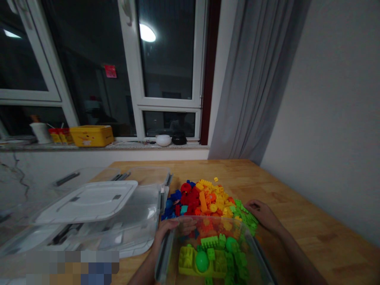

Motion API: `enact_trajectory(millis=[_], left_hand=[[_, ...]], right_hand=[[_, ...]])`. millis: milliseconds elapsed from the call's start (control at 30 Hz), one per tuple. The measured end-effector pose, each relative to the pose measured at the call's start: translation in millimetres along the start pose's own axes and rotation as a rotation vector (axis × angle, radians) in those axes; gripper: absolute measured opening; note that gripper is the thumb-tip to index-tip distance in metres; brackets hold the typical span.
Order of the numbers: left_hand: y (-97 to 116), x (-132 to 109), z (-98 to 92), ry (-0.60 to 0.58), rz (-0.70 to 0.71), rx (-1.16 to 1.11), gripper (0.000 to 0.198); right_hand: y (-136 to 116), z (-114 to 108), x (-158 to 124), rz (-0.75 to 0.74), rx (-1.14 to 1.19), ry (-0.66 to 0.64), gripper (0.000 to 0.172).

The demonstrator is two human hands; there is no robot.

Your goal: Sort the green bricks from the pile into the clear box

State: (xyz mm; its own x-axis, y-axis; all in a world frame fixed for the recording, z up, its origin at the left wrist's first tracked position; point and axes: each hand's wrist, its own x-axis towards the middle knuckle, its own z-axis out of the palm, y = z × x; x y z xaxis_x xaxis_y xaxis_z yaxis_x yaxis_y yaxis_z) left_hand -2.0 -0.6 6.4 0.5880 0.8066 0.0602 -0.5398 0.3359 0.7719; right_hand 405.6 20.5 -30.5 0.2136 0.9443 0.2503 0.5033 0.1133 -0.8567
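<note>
A clear plastic bin [172, 245] sits at the near edge of the wooden table [297, 198], holding several green toy blocks [213, 257]. My left hand [172, 227] is closed over the bin's far left rim, fingers curled inside. My right hand [263, 213] rests by the bin's far right corner, fingers bent against the pile of coloured blocks [208, 198] heaped just beyond the bin: red, blue, orange, yellow and green. I cannot make out whether the right hand grips the bin or only touches it.
Stacked clear storage boxes with white lids [89, 202] stand to the left of the bin. A windowsill holds a yellow box [92, 135], a white cup [40, 132] and two small bowls [170, 139]. A grey curtain [252, 87] hangs at the right, beside a white wall.
</note>
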Motion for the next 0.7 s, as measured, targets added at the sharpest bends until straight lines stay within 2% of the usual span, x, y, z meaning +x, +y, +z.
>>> enact_trajectory(millis=[233,400,500,700], left_hand=[[5.0,-1.6,8.6,-0.011,-0.018,0.024,0.046],[4.1,-1.5,8.5,0.034,-0.030,0.016,0.044],[1.8,-1.5,7.5,0.065,-0.020,0.008,0.044],[1.9,-0.6,6.3,-0.015,-0.011,0.008,0.046]], right_hand=[[-0.6,0.6,1.0,-0.010,-0.026,0.017,0.031],[-5.4,-2.4,1.5,-0.018,-0.020,0.154,0.032],[-6.2,-1.8,1.5,-0.017,0.014,0.179,0.034],[-0.7,6.4,3.7,-0.078,0.091,0.181,0.033]])
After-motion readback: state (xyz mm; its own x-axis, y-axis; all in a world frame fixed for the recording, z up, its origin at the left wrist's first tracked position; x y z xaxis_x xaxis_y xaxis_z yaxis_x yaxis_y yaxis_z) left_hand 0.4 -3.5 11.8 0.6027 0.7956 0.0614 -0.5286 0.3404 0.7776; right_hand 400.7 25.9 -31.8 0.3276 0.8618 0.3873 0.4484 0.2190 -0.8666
